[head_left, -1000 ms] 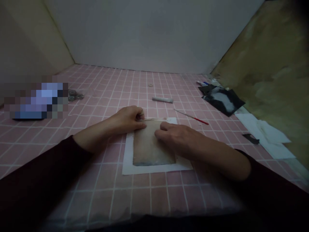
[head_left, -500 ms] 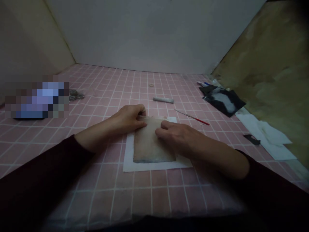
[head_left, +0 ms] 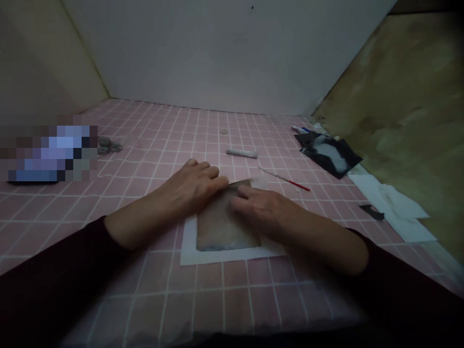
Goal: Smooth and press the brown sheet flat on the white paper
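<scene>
A brownish rectangular sheet (head_left: 226, 227) lies on a larger white sheet (head_left: 232, 257) in front of me. My left hand (head_left: 201, 182) is closed at the brown sheet's far left edge, its fingers curled and its thumb pointing right; that far edge looks slightly raised. My right hand (head_left: 259, 208) rests over the sheet's right side with its fingers curled together. Whatever may be between the right fingertips is too small and dark to make out.
Beyond the hands lie a grey tube (head_left: 241, 153), a small ring (head_left: 224, 131) and a red-handled thin tool (head_left: 286, 180). On the right are black sheets (head_left: 331, 154) and white papers (head_left: 395, 205). A blurred-out screen (head_left: 54, 152) and round dark items (head_left: 108, 145) stand left.
My left hand has turned over the far edge of the brown sheet, its knuckles now up and covering more of it. The camera view has shifted slightly; my right hand stays nearly in place.
</scene>
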`<control>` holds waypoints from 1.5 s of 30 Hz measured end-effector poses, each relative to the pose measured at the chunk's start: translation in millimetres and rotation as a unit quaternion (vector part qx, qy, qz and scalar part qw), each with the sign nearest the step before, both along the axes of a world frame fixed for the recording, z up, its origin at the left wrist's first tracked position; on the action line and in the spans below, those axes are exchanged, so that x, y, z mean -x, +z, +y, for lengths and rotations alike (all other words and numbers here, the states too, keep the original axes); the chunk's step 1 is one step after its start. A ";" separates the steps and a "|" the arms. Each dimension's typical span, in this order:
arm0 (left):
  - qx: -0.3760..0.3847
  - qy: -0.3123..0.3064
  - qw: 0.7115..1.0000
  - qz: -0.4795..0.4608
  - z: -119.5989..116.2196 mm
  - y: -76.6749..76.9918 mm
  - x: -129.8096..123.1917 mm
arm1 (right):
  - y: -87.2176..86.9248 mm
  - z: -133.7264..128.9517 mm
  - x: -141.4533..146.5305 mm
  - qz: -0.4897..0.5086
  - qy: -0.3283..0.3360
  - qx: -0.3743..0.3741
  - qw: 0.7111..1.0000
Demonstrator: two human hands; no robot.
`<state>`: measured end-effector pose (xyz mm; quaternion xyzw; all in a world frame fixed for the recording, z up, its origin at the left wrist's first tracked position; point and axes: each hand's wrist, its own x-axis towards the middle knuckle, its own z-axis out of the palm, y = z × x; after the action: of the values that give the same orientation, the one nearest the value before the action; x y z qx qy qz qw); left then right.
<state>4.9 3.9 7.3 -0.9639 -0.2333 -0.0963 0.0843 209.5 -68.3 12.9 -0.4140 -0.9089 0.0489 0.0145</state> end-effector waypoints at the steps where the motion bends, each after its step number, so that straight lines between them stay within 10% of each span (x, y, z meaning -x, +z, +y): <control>1: -0.003 0.003 1.000 0.001 0.3 -0.6 0.1 | -0.8 0.2 0.0 -0.002 0.002 -0.007 1.000; 9: -0.032 0.000 0.999 0.005 -1.1 -1.3 -0.1 | 7.0 -2.1 2.1 -0.024 0.029 -0.063 0.997; 15: -0.066 -0.010 0.997 0.025 -4.9 1.6 -1.7 | 18.2 1.9 -6.8 0.074 -0.111 -0.096 0.986; 25: -0.076 -0.013 0.997 0.014 -5.0 -0.6 -2.0 | 22.4 -0.4 -9.7 0.037 -0.151 -0.120 0.981; 34: -0.032 0.018 0.999 0.001 -2.3 -7.5 -0.6 | 25.2 -8.6 -2.1 0.039 -0.143 -0.076 0.986; 39: 0.032 0.039 0.999 -0.014 -2.3 -8.4 1.1 | 22.4 -13.2 3.3 0.027 -0.051 0.066 0.996; 45: -0.059 0.058 0.996 -0.027 -5.3 -0.3 -0.7 | 14.9 -14.0 7.9 0.004 -0.052 0.077 0.996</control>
<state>5.6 -1.3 7.0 -0.9392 -0.2852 -0.1303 0.1400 201.6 -82.3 27.8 -0.4607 -0.8794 0.1196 -0.0117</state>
